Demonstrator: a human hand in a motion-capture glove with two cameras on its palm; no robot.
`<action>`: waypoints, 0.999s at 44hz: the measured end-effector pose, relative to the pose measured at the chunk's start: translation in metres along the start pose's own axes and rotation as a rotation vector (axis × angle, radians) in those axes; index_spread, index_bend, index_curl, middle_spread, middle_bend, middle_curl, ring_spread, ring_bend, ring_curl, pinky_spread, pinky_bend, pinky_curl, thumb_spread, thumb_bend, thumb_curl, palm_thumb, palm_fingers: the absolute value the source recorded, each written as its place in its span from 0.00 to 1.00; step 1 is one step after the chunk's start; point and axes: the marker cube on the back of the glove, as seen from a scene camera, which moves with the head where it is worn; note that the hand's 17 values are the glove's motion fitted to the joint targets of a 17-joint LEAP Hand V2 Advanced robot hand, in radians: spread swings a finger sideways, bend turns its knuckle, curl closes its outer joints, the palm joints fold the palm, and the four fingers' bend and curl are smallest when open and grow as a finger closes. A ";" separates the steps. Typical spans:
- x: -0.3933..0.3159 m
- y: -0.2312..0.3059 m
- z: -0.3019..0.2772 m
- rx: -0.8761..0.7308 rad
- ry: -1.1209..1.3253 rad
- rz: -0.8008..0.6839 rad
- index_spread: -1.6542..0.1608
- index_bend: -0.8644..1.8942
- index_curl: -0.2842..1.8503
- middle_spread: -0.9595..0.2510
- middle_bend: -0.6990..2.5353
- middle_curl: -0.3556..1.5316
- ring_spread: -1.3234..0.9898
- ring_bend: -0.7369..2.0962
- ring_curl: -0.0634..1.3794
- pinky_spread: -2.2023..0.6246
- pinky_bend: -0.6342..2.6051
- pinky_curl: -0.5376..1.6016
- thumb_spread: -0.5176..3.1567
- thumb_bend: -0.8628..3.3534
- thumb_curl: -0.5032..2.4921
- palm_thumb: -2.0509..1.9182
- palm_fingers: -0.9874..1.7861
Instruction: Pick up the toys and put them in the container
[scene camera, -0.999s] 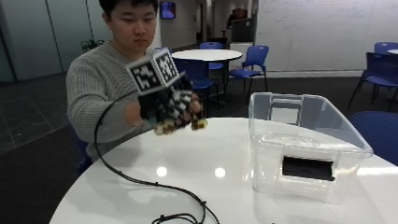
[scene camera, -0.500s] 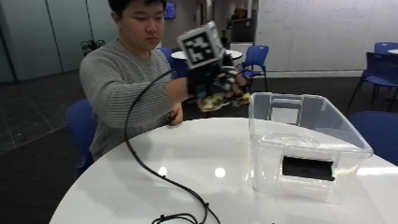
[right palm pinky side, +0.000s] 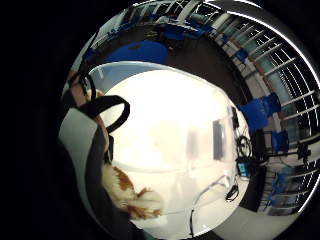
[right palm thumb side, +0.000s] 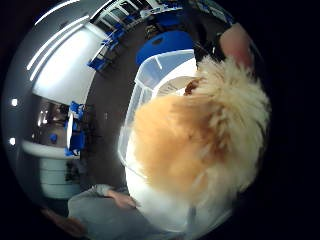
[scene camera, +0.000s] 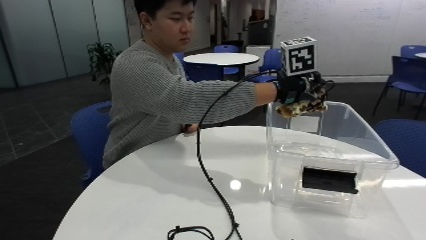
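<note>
The toy (scene camera: 301, 107), a fluffy tan and white plush, was in my grip (scene camera: 297, 93), my fingers curled round it from above. In the thumb-side palm view its fur (right palm thumb side: 200, 150) filled most of what lay under my palm, and in the little-finger-side view a tuft of it (right palm pinky side: 132, 197) showed at the hand's edge. I held it in the air just over the near rim of the bin (scene camera: 333, 155), at the corner closest to me, not yet inside the walls.

The bin was clear plastic, open at the top, standing on the white desk (scene camera: 166, 195) at my right. Through its wall I could see nothing but a dark label on the front; whether other toys lay inside I could not tell. My bare hand rested on the desk near my body, well apart from the bin.

I judged this to be the carrying step, nearly done: the toy was lifted and brought to the bin but not released. The next move would call for taking my grip a little further over the opening, clear of the rim, then spreading my fingers so the toy dropped in rather than catching on the edge and tumbling back onto the desk.
</note>
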 end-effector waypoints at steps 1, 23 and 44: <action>0.001 0.001 0.004 -0.023 0.005 0.008 0.65 0.40 0.33 0.54 0.34 0.44 0.36 0.64 0.44 0.64 0.51 0.46 0.33 0.23 0.51 0.67 0.70; 0.022 0.065 0.014 -0.256 -0.037 -0.005 0.71 0.36 0.28 0.64 0.26 0.38 0.48 0.42 0.29 0.77 0.50 0.43 0.47 0.19 0.36 0.50 0.29; 0.177 0.284 -0.065 -0.112 0.041 0.244 0.70 0.38 0.28 0.65 0.27 0.36 0.50 0.39 0.27 0.79 0.45 0.40 0.53 0.20 0.31 0.52 0.33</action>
